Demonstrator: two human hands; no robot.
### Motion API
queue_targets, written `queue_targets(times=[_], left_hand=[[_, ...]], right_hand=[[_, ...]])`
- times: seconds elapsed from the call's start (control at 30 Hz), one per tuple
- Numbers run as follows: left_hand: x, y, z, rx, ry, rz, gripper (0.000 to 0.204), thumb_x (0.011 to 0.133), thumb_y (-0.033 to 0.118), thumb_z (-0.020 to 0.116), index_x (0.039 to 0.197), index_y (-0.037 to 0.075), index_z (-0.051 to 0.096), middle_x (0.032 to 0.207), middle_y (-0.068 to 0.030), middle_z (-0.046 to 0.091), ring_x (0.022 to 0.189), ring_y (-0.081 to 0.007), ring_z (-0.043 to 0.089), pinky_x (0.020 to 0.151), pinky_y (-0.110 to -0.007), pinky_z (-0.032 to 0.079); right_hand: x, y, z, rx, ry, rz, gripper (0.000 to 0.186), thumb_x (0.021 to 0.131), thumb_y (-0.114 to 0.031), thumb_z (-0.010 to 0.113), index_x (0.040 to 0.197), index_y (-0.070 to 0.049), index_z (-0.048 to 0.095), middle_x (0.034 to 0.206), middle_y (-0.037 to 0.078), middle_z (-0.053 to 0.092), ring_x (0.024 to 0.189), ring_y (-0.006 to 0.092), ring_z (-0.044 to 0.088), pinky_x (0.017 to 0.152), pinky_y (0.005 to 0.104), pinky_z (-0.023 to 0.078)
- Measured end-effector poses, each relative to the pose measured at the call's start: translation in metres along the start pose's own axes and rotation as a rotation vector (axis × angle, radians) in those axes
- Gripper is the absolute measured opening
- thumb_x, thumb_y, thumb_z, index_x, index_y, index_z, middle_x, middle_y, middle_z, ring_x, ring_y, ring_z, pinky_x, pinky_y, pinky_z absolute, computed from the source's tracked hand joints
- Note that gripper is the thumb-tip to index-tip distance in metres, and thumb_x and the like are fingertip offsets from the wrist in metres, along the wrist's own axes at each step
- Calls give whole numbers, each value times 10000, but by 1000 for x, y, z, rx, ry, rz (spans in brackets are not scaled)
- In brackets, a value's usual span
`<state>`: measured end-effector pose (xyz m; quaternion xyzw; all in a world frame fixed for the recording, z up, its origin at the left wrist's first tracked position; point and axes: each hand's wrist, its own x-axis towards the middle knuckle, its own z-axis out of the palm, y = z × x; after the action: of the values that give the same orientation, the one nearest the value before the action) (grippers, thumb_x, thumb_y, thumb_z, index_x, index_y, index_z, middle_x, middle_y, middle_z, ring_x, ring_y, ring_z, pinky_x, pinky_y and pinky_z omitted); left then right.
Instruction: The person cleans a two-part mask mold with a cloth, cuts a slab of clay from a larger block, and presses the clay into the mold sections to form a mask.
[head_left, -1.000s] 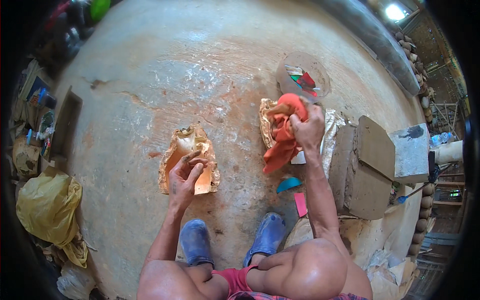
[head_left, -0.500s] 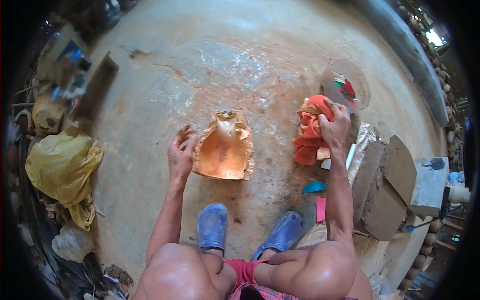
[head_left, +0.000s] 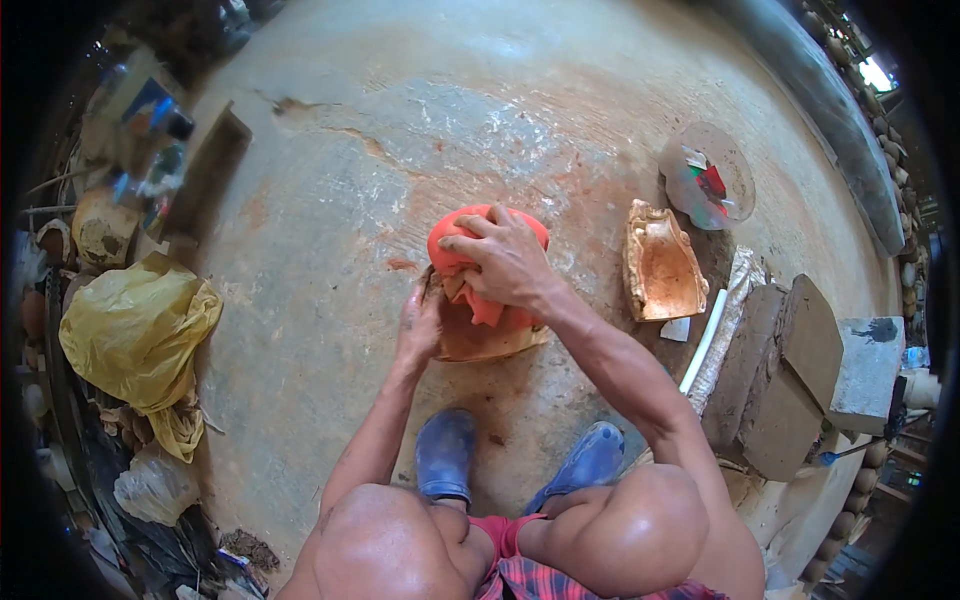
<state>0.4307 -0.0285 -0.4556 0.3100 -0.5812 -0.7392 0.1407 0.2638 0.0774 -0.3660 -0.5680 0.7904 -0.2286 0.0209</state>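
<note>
A hollow tan mould half [head_left: 480, 342] sits on the floor in front of my feet, its lower edge showing. Over its upper part lies a bunched orange-red cloth [head_left: 487, 308]. My right hand [head_left: 508, 258] presses down on the cloth with fingers curled into it. At the mould's left side, my left hand [head_left: 421, 322] grips the rim; its fingertips are partly hidden by the cloth. The inside of this mould is mostly covered. Another mould half [head_left: 667, 272], with a rough rim and hollow face up, lies to the right, out of both hands.
A round clear dish [head_left: 738, 170] with red and green scraps lies beyond the right mould. Nearby are a white rod [head_left: 704, 342], brown slabs [head_left: 765, 400] and a pale block [head_left: 866, 370]. A yellow plastic bag [head_left: 140, 325] and a long board [head_left: 207, 172] are at left.
My right hand has carried the orange-red cloth from the right mould half leftward onto the near one, uncovering the right one. My left hand has closed on the near mould's side.
</note>
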Motion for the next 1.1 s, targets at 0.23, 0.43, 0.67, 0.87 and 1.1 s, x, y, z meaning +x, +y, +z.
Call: queue_targets(times=[0.23,0.43,0.67,0.87,1.1], left_hand=[[3,-7,-5,243,-32,10,580,1044,124,615,1571,-25,425,1427,-141,627,1286,-208,590,1100,-343,478],[0,-15,-21,206,-81,-156,684,931,72,658,1555,-59,412,1430,-203,603,1276,-255,596,1100,-359,464],[2,-24,-14,258,-56,-94,638,892,-35,635,1504,-38,453,1137,-132,699,885,-169,683,744,-319,582],[4,14,-93,168,87,-259,652,864,-71,622,1499,-43,477,1210,-138,699,977,-177,698,785,-310,598],[2,25,-97,334,306,299,616,866,-91,590,1477,-22,545,1206,-106,709,952,-129,676,793,-284,533]], right_hand=[[4,40,-28,131,152,93,348,766,-100,761,1108,-156,788,1171,91,752,1103,322,658,1008,443,544],[64,108,-64,-113,314,302,378,834,-97,677,1198,-138,766,1255,58,749,1120,331,639,1008,445,565],[74,205,-27,-204,327,327,458,865,-77,636,1306,-159,728,1374,94,702,1226,381,620,1135,435,490],[27,125,-17,-18,285,406,529,888,-133,732,1408,-114,643,1457,164,633,1374,387,564,1194,457,431],[-211,182,-92,-449,512,922,589,928,-326,774,1403,-6,637,1434,235,620,1339,389,577,1169,463,423]])
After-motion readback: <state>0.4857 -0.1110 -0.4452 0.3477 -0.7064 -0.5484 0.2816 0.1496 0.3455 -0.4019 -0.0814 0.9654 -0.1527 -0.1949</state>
